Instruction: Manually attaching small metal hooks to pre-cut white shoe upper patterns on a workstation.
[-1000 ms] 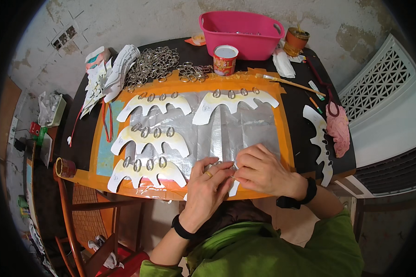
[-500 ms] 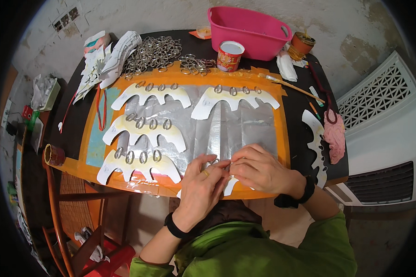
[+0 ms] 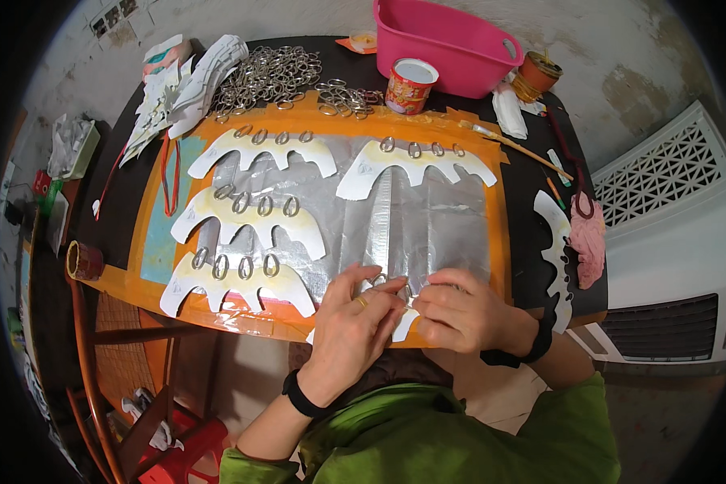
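Both hands are at the table's near edge, over a scalloped white paper cutout (image 3: 406,326) that they largely cover. My left hand (image 3: 351,319), with a ring on one finger, is closed on the cutout, fingertips beside a metal ring (image 3: 378,280). Another metal ring (image 3: 406,293) shows between the hands. Curled fingers on my right hand (image 3: 464,315) press together by the cutout's right part; what they hold is hidden. Similar cutouts, each with a row of metal rings along its yellowish top edge, lie to the left (image 3: 238,289) and farther back (image 3: 415,165).
Loose metal rings (image 3: 274,77) are heaped at the back, beside stacked white cutouts (image 3: 210,85). A red can (image 3: 410,87) stands before a pink tub (image 3: 444,48). At right lie a brush (image 3: 524,152), a spotted white cutout (image 3: 553,250) and a pink cloth (image 3: 586,242).
My right hand has shifted slightly right, away from my left fingertips, uncovering a metal ring between them. My left hand stays almost in place. The view has tilted a little.
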The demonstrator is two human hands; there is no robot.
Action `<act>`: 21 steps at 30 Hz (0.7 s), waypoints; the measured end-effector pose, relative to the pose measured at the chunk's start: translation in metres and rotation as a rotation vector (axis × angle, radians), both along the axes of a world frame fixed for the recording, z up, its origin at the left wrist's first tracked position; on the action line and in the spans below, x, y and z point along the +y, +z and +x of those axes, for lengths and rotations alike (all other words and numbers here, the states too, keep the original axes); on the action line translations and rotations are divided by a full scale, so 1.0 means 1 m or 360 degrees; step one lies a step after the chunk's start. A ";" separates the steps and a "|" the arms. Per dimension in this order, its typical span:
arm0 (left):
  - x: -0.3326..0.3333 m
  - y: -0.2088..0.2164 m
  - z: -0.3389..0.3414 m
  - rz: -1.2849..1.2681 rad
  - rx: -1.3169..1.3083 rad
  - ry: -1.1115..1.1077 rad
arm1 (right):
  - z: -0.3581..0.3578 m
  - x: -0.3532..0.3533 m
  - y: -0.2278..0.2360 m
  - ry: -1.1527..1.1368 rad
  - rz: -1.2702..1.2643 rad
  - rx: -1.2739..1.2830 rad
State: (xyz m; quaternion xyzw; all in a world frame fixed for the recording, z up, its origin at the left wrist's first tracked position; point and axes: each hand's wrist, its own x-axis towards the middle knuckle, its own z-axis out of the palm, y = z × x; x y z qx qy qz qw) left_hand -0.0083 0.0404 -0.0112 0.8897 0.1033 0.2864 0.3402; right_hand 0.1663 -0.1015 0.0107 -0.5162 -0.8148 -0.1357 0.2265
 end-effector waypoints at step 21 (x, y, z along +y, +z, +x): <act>0.003 -0.002 0.000 0.0004 0.0022 -0.0037 | -0.004 -0.011 -0.009 -0.0104 0.0075 -0.0063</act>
